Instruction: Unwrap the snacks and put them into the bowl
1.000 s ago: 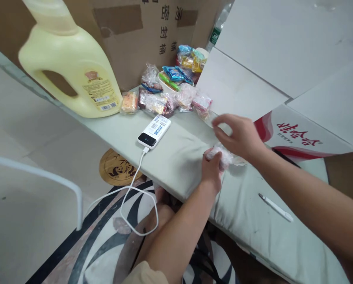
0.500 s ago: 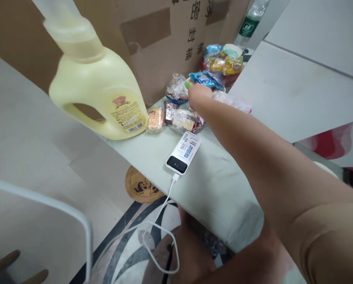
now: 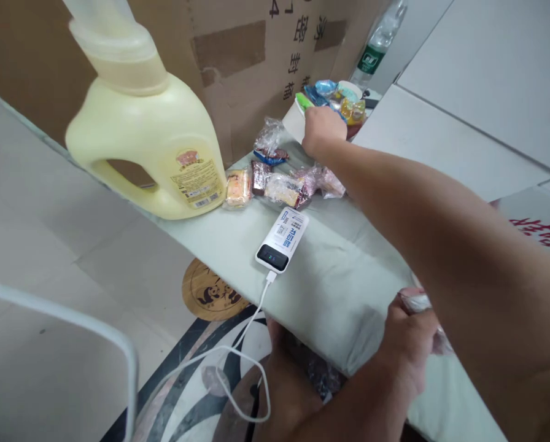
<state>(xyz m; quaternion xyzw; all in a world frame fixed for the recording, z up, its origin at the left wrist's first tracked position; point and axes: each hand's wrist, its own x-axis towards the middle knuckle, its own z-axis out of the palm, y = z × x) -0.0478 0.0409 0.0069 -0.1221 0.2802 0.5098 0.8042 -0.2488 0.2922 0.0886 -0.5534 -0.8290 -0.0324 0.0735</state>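
Reaching across from the right, my right hand point(image 3: 325, 127) is closed on the near side of a white tub point(image 3: 294, 121). A green packet point(image 3: 304, 101) shows at the tub's rim. My left hand point(image 3: 408, 334) is closed on a wrapped packet point(image 3: 415, 301) in clear and pinkish film, low on the right, partly hidden by my right forearm. Between the hands and the big bottle lie wrapped snacks: a yellow cake point(image 3: 239, 187), a dark brown packet point(image 3: 260, 177), a pale cake point(image 3: 284, 189) and a pink-wrapped packet point(image 3: 318, 180).
A pale yellow detergent bottle point(image 3: 150, 141) stands left, before a cardboard box point(image 3: 238, 92). A white power bank point(image 3: 283, 239) with a cable point(image 3: 256, 313) lies on the cloth-covered surface point(image 3: 330, 282). A water bottle point(image 3: 371, 55) and more snack packets point(image 3: 348, 107) are at the back.
My right hand and the white tub have shifted slightly right, and the tub's side now shows. My left hand has come into view from below, holding a packet. The pink-wrapped packet has shifted left.
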